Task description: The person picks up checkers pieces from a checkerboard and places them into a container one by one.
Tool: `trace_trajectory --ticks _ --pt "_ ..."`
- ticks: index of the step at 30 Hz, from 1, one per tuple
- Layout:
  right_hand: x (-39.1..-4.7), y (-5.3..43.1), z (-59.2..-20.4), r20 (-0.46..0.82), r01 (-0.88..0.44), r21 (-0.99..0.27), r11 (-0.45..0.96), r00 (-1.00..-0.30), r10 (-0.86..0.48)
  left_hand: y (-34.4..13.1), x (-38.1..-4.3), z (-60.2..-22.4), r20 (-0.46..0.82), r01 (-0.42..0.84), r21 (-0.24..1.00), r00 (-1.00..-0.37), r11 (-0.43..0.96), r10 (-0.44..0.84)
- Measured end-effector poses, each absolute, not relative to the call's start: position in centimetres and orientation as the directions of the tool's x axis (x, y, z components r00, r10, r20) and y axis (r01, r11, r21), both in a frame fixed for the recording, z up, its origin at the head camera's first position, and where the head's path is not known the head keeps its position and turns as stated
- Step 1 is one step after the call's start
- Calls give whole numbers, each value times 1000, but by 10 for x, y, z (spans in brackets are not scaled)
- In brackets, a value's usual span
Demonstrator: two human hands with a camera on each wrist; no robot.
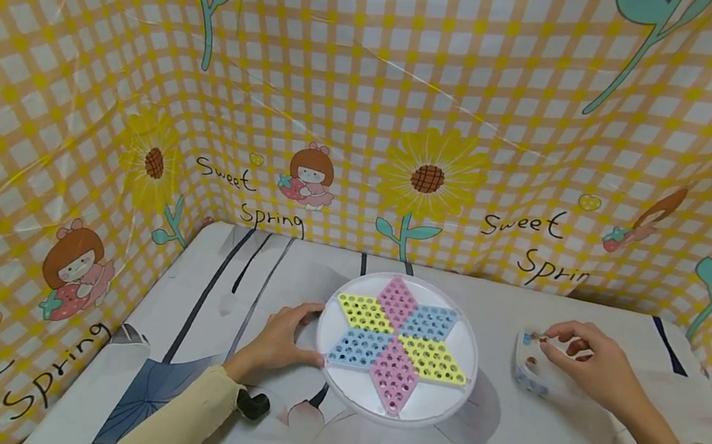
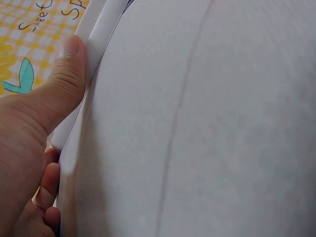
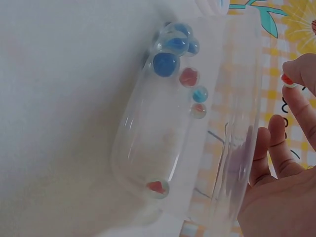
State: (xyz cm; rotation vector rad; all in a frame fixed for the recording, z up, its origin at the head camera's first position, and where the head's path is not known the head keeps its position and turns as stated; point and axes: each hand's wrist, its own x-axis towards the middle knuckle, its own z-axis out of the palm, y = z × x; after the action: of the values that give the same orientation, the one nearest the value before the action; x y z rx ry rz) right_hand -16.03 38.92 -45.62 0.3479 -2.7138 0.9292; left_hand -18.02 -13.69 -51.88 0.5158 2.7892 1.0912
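Note:
A round white Chinese checkers board (image 1: 329,389) with a pink, yellow and blue star of holes lies on the table. My left hand (image 1: 274,341) grips its left rim, thumb and fingers spaced along the edge; the left wrist view shows the thumb (image 2: 69,74) against the white rim. To the right stands a clear plastic container (image 3: 148,133) holding several glass marbles, some blue (image 3: 166,64), some red (image 3: 157,187). Above and beside it, my right hand (image 1: 592,364) pinches a red-and-clear marble (image 3: 288,80) between thumb and forefinger, apart from the container.
The table (image 1: 252,260) has a white cover with printed dark stripes and flowers. A yellow checked cloth (image 1: 375,101) with sunflowers hangs behind and at the sides. Dark wrist-worn devices (image 1: 253,405) sit at both cuffs.

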Motion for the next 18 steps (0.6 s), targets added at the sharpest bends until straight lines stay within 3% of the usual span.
trace_trajectory --ticks 7,18 --pt "-164 389 -456 265 -270 -569 777 -954 -138 -137 -180 -519 48 295 674 -932 677 359" --pt "-178 387 -456 84 -187 -557 809 -982 -168 -136 -180 -519 48 292 671 -935 682 352"
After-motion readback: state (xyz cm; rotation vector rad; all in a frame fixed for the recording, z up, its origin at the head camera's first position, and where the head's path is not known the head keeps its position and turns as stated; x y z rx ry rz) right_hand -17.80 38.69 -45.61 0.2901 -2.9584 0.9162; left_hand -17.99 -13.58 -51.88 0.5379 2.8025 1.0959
